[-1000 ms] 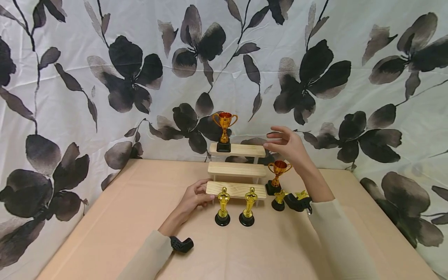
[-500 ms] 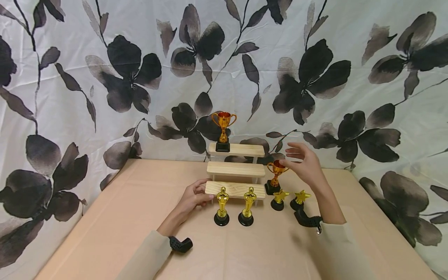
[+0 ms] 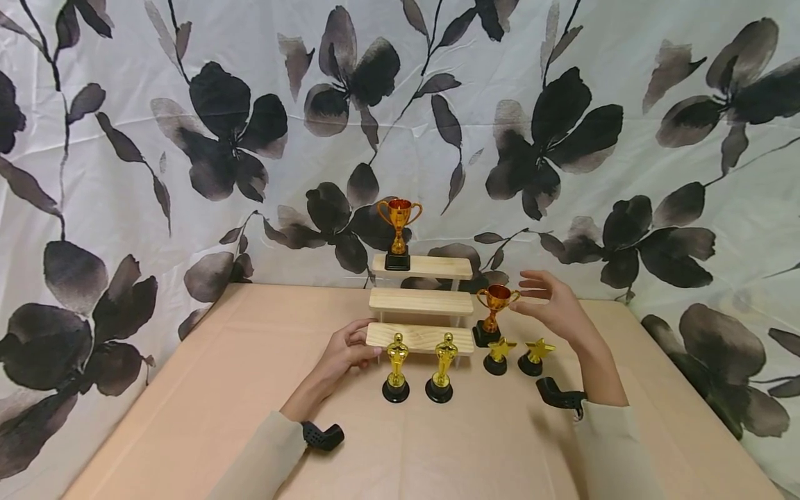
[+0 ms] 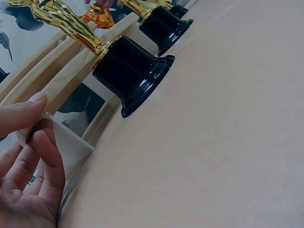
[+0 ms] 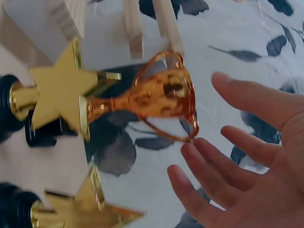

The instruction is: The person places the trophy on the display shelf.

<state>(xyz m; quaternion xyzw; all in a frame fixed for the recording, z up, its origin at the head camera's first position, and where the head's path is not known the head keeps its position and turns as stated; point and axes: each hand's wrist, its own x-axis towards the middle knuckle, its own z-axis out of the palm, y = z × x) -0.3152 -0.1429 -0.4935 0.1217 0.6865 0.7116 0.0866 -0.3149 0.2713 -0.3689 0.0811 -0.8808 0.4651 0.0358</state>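
Note:
My left hand (image 3: 345,347) pinches the left end of the lowest tier of a three-tier wooden display stand (image 3: 420,301); in the left wrist view the thumb (image 4: 23,114) lies on top and fingers curl beneath. My right hand (image 3: 553,305) is beside a gold trophy cup (image 3: 496,298) on a black base, right of the stand. In the right wrist view its fingers (image 5: 209,166) are spread around the rim side of the cup, holding nothing. A second trophy cup (image 3: 398,219) stands at the left of the top tier.
Two gold figurine trophies (image 3: 397,364) stand in front of the stand. Two small star trophies (image 3: 498,354) sit in front of the right cup. A floral cloth (image 3: 437,160) hangs behind the peach-coloured table (image 3: 262,347).
My right hand has moved from beside the top tier down and to the right, to the side of the lower cup. The left hand keeps its grip on the stand.

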